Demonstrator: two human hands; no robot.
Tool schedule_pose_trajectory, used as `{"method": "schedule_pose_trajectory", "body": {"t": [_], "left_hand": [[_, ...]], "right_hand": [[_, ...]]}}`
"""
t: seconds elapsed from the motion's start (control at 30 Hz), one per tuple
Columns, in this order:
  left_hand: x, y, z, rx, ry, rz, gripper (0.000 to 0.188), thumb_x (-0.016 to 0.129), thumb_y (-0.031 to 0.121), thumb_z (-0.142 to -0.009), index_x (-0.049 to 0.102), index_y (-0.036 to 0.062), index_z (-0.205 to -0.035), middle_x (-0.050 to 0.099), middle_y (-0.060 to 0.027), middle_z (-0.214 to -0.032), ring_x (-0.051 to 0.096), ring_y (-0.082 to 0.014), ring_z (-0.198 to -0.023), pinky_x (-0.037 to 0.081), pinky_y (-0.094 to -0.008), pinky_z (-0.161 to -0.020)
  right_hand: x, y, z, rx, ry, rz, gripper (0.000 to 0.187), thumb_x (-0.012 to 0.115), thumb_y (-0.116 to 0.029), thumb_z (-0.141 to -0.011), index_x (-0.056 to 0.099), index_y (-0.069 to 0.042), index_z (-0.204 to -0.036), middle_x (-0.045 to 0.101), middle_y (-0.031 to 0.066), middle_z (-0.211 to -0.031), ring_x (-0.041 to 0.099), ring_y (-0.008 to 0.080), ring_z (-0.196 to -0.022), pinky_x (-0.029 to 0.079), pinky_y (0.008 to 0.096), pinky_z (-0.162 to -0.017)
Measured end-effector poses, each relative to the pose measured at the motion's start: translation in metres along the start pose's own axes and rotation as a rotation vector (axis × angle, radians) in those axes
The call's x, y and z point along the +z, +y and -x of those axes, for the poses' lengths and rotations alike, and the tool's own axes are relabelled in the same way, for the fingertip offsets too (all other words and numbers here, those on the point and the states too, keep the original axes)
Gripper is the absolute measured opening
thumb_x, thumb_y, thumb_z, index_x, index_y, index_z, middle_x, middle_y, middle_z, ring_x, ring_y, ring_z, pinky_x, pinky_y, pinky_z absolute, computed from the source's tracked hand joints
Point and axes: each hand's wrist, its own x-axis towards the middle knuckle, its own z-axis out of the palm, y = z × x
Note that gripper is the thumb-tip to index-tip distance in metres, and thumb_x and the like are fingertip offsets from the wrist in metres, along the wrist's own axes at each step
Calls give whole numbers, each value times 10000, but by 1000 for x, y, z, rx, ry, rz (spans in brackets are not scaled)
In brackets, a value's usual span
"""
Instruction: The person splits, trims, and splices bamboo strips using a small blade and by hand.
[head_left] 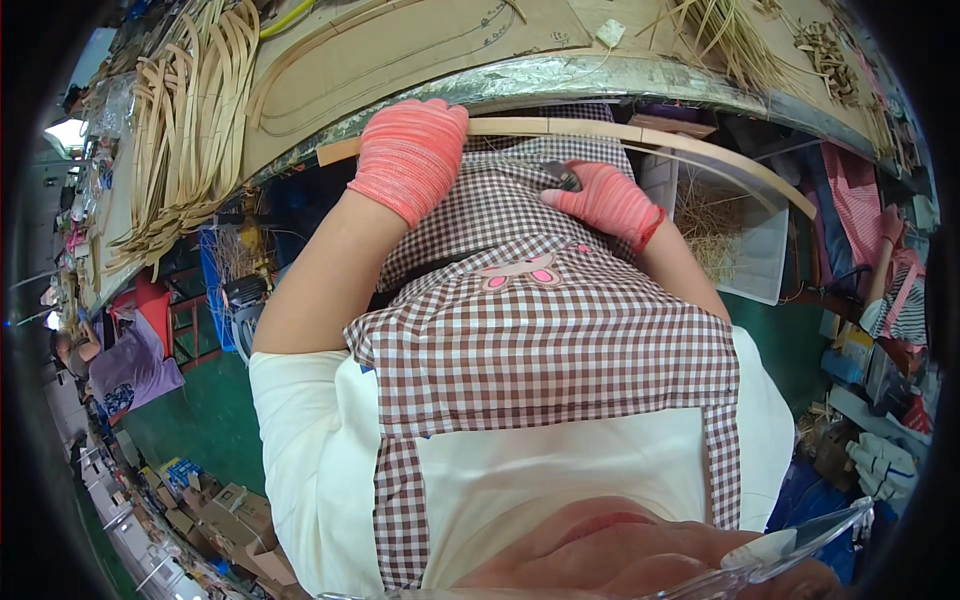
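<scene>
My left hand (413, 158), in a pink knitted glove, is closed around a long, flat, pale wooden strip (560, 127). The strip runs along the near edge of the workbench, its short end past my left hand and its long end curving away to the right. My right hand (608, 200), gloved the same way, sits below the strip, over my checked apron (540, 340). A small dark tool (566, 176) is gripped in its fingers; its kind is too hidden to tell. A thinner sliver (715, 165) hangs beneath the strip on the right.
On the workbench (620, 72) lie a bundle of bent strips (195, 110), cardboard with drawn curves (420, 50) and thin strands (730, 45). A white crate (750, 255) with shavings stands below right. Other people sit at far left (135, 355) and right (895, 290).
</scene>
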Motion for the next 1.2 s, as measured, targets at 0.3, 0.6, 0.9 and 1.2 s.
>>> {"method": "schedule_pose_trajectory", "body": {"t": [0.3,0.6,0.9,1.2], "left_hand": [[0,2,-6,-4,-242,-116,140,602,141,-870,688,89,-966,695,-109,-950,682,-299,-941,553,-439,-787],[-13,18,8,361,151,139,191,626,114,-840,708,80,-1009,709,-116,-1016,690,-291,-945,558,-408,-801],[-26,-31,13,-154,733,1017,387,605,147,-967,569,54,-1341,653,-120,-1226,648,-138,-1023,519,-245,-743],[-43,2,26,-55,133,1547,358,524,217,-1018,580,75,-1343,663,-32,-910,611,-88,-825,471,-210,-677]], "right_hand": [[-19,-66,22,-277,467,-180,341,794,-276,-815,652,-56,-1033,697,119,-918,693,264,-841,546,342,-726],[-5,-33,-8,42,36,219,479,707,-454,-850,638,-110,-1175,712,144,-938,687,323,-880,534,413,-784],[-17,-36,-9,-59,-15,2,399,740,-350,-845,673,-97,-1146,691,161,-859,677,307,-803,526,379,-736],[-29,-27,4,-124,83,-129,439,771,-326,-838,659,-56,-1167,712,145,-977,683,250,-915,528,346,-815]]}}
